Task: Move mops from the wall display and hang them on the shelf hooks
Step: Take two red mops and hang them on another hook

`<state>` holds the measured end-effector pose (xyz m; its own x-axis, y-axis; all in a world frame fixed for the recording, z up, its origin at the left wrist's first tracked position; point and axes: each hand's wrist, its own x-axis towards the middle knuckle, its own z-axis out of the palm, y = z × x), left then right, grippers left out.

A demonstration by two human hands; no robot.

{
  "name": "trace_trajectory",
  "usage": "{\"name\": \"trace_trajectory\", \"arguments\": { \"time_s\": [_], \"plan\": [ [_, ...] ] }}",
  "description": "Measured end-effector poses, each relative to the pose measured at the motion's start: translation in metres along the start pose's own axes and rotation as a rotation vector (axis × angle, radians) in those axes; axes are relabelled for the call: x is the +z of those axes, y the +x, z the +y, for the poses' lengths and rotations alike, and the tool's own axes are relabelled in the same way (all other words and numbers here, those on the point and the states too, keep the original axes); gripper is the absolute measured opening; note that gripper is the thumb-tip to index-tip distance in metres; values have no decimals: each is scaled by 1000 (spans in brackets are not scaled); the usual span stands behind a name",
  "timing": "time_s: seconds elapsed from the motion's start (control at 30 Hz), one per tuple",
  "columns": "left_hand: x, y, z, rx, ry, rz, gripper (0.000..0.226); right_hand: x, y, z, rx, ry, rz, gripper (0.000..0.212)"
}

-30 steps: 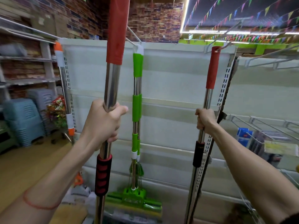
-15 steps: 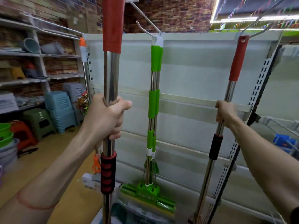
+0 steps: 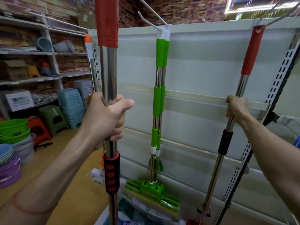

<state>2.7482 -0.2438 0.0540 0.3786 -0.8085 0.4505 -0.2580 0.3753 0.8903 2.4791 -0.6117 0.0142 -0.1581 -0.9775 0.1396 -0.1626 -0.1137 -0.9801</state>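
A person's left hand clenched the steel pole of a red-handled mop held upright, while the right hand gripped a second red-handled mop hanging from a shelf hook, beside green mops against the panel.

Bright, even store light from a ceiling strip at top right; chrome mop pole glares; edges bend and blur.
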Motion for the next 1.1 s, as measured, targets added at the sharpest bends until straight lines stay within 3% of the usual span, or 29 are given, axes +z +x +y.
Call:
{"name": "trace_trajectory", "arguments": {
  "time_s": [0.4, 0.63, 0.73, 0.83, 0.97, 1.1],
  "plan": [
    [-1, 7, -10, -27, -4, -15, 54, -12, -2, -3, -21, -63, -38, 17],
    [-3, 10, -23, -63, -29, -51, 52, -32, -35, -12, -109, -465, -60, 32],
    [1, 9, -28, -73, -43, -69, 49, -39, -62, -23, -183, -714, 25, 48],
    [8, 7, -31, -68, -51, -110, 49, -41, -92, -36, -287, -764, 118, 49],
    [24, 2, -34, -72, -62, -162, 49, -30, -165, -73, -504, -606, -115, 35],
    [40, -4, -37, -73, -99, -224, 50, -15, -243, -103, -590, -345, -371, 38]
  ]
}}
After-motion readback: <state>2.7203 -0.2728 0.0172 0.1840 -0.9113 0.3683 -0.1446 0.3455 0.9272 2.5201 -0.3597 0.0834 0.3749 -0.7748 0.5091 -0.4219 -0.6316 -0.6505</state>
